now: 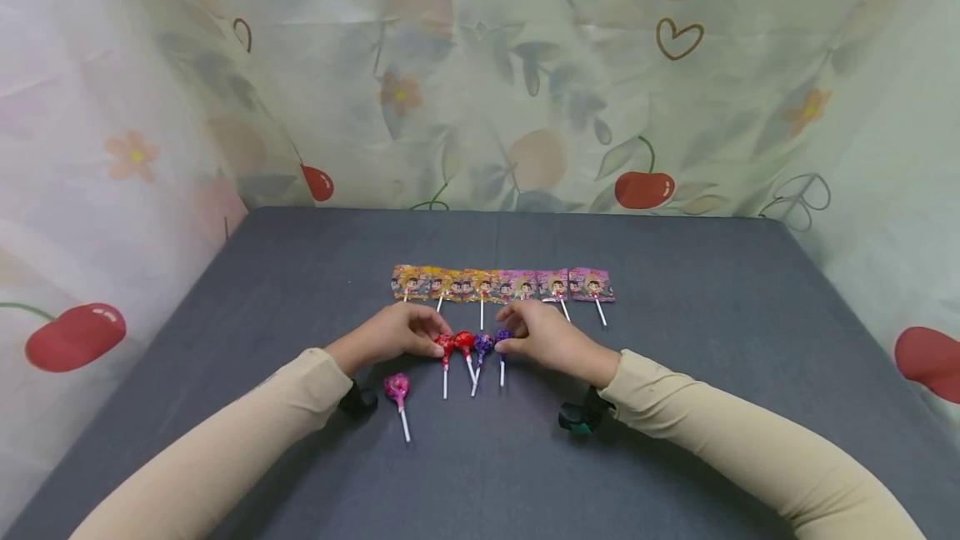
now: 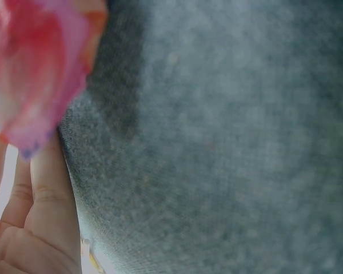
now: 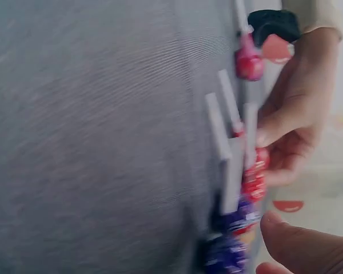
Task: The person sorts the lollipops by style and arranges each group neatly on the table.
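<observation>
Four lollipops with round wrapped heads stand side by side in the head view, sticks toward the person. My left hand (image 1: 401,332) pinches the head of the leftmost one, a red lollipop (image 1: 445,343), between thumb and fingers. Beside it lies a second red lollipop (image 1: 465,342), then a purple lollipop (image 1: 483,343). At the right end, my right hand (image 1: 543,333) holds another purple lollipop (image 1: 503,335) by its head, partly covered by the fingertips. A pink lollipop (image 1: 397,387) lies nearer, below my left wrist; it looms blurred in the left wrist view.
Behind the hands runs a row of flat square-wrapped lollipops, with orange wrappers (image 1: 447,282) on the left and pink wrappers (image 1: 592,283) on the right. They lie on a dark grey tabletop (image 1: 675,298). A patterned curtain (image 1: 480,107) hangs around the back and sides.
</observation>
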The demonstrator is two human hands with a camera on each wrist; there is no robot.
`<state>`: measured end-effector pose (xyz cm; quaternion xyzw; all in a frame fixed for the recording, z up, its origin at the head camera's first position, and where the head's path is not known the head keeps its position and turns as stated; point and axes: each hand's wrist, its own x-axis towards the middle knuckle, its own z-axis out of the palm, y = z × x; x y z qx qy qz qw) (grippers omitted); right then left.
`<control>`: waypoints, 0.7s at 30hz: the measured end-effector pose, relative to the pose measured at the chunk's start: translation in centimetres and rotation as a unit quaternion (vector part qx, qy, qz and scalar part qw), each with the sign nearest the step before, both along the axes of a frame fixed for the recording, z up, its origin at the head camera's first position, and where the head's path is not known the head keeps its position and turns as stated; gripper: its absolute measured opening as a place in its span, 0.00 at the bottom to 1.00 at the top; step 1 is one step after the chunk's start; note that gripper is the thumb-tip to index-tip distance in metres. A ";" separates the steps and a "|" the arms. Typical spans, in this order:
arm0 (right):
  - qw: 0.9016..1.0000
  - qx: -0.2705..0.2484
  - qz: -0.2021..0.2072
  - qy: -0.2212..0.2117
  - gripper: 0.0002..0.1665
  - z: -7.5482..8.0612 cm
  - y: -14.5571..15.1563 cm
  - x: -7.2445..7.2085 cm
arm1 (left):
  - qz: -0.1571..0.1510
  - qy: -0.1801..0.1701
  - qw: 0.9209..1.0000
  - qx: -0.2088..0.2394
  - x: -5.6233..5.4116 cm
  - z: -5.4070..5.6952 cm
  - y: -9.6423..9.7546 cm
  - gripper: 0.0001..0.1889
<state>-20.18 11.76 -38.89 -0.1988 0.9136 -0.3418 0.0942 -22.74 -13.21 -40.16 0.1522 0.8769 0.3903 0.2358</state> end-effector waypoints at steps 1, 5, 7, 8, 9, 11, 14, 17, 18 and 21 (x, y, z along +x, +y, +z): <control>1.000 -0.005 0.002 0.000 0.22 0.3 -0.1 0.1 | -0.001 0.000 1.000 0.000 0.0 0.0 0.0 0.11; 0.999 -0.034 0.019 -0.004 0.23 1.6 -0.7 0.6 | -0.003 -0.001 1.000 0.001 0.0 0.1 0.0 0.11; 0.998 -0.051 0.035 -0.003 0.22 2.3 -1.2 1.1 | -0.005 0.000 1.000 0.002 0.0 0.1 0.0 0.11; 0.997 -0.060 0.044 -0.004 0.22 2.6 -1.5 1.3 | -0.006 0.000 1.000 0.003 0.0 0.1 0.0 0.11; 0.996 -0.070 0.057 -0.004 0.21 2.9 -1.9 1.6 | -0.007 -0.001 1.000 0.005 0.0 0.1 0.0 0.11; 0.993 -0.085 0.077 -0.001 0.20 3.1 -2.7 2.2 | -0.012 0.005 1.000 0.011 0.0 0.1 0.0 0.12; 0.989 -0.101 0.104 0.005 0.18 3.1 -4.0 3.0 | -0.023 0.019 0.999 0.012 0.0 0.0 -0.1 0.11; 0.987 -0.107 0.122 0.009 0.17 2.8 -5.4 3.7 | -0.032 0.042 0.999 -0.008 -0.1 -0.1 -0.1 0.09; 0.987 -0.105 0.124 0.009 0.17 2.7 -5.9 3.9 | -0.031 0.046 0.998 -0.016 -0.1 -0.1 -0.1 0.08; 0.987 -0.095 0.131 0.006 0.17 1.9 -7.3 4.2 | -0.030 0.058 0.998 -0.028 -0.1 -0.1 -0.2 0.09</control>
